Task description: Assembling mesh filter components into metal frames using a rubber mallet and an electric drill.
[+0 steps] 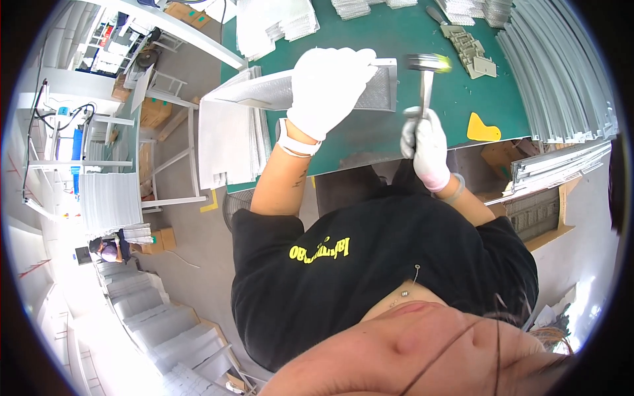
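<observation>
My left hand (330, 92), in a white glove, closes on the upper edge of a long silver-grey framed panel (376, 99). The panel stands tilted on the green table, and its face has a dimpled sheen. A hammer (426, 89) is upright in my gloved right hand (428, 148), fingers wrapped round the lower handle. Its head, dark with a yellow-green end, is raised just right of the panel's end, apart from it. A yellow flat scraper-like piece (483, 129) lies to the right of my right hand.
The green table (330, 33) carries white sheet stacks (277, 26) at the back and a pale stack (231, 132) at left. Beige plastic pieces (469, 49) lie at the back right. Long grey metal strips (555, 66) are piled along the right. Another person (109, 249) is far left.
</observation>
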